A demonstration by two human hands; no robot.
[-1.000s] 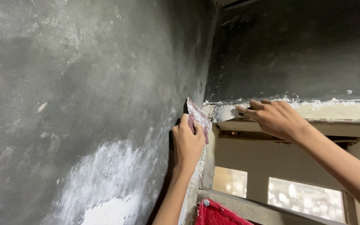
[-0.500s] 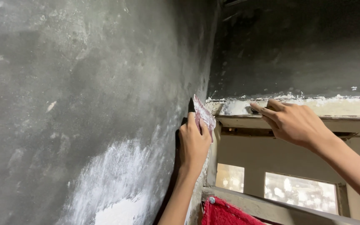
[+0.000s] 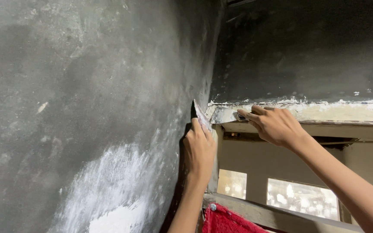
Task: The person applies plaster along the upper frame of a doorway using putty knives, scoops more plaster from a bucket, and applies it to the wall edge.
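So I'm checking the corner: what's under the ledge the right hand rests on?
Under the ledge is a shadowed recess, then lit panes and a wooden bar with a red cloth. The right hand and forearm cover part of it.

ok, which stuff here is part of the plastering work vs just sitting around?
In use:
- left hand holding putty blade at the grey wall corner
- right hand on the white-filled ledge

Lying about:
- red cloth on the frame
- window panes
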